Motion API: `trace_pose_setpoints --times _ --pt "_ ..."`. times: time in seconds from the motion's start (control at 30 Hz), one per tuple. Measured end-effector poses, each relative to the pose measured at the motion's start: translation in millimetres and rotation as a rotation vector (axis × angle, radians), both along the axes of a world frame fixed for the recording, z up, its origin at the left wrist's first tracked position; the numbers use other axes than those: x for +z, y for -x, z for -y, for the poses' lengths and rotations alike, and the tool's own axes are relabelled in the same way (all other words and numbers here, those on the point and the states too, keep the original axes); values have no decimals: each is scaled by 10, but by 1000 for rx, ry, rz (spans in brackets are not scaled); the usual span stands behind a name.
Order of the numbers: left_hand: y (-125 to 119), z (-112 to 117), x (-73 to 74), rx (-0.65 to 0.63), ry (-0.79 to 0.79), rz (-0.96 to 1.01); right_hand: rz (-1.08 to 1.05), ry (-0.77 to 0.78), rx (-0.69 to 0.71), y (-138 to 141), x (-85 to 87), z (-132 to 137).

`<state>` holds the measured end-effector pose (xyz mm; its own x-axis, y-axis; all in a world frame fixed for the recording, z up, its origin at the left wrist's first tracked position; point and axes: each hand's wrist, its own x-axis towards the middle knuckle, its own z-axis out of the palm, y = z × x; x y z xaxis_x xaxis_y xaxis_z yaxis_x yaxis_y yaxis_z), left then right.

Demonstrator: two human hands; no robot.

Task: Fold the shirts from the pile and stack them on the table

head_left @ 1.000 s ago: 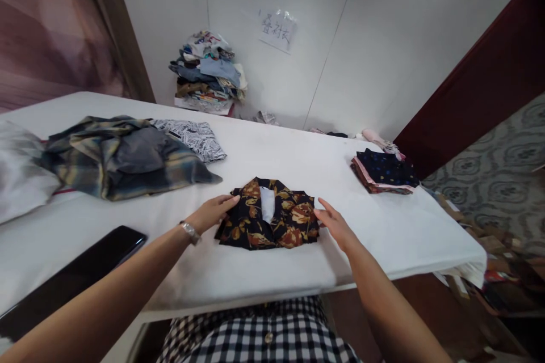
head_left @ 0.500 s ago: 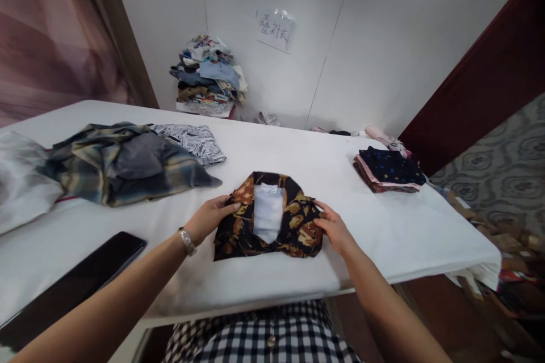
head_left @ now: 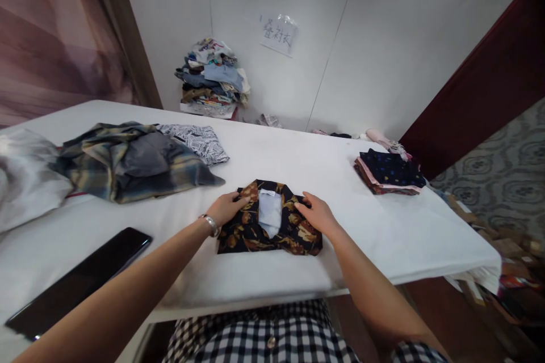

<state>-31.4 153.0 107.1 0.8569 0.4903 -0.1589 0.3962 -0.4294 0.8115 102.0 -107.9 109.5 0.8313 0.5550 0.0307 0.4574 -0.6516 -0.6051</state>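
A folded black shirt (head_left: 247,233) with a brown and gold leaf print lies in front of me on the white table, its collar toward the far side. A pale lining and a small white label show in its neck opening. My left hand (head_left: 226,208) pinches the shirt's upper left shoulder edge, thumb on top of the cloth. At the opposite shoulder, my right hand (head_left: 315,211) grips the fabric between thumb and fingers. Some fingertips are hidden under the cloth.
Rumpled plaid and grey clothes (head_left: 140,161) and a black-and-white printed garment (head_left: 200,142) lie left. A black glossy device (head_left: 80,281) sits near my left forearm. A folded stack (head_left: 389,171) stands right, and a clothes pile (head_left: 213,76) rises behind the white table (head_left: 357,232).
Both hands have moved inward and slightly up along the shirt's shoulders. The collar has sunk a little toward me and the shirt looks flatter. My view has shifted slightly.
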Motion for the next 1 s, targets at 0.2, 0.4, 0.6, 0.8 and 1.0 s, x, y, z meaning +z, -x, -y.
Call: trace_pose_setpoints --times 0.2,0.4,0.6,0.8,1.0 --pt "-25 -33 12 -36 -88 -17 90 -92 -39 -147 -99 -56" --pt "-49 -127 -27 -29 -149 -162 130 102 -21 -170 -226 5" --pt "39 72 173 26 -317 143 163 -16 -24 -191 -252 17" --pt "-10 437 -74 -347 -657 169 182 69 5 -226 -304 -4" --pt "-51 388 -447 -393 -680 58 206 198 14 -243 -374 8"
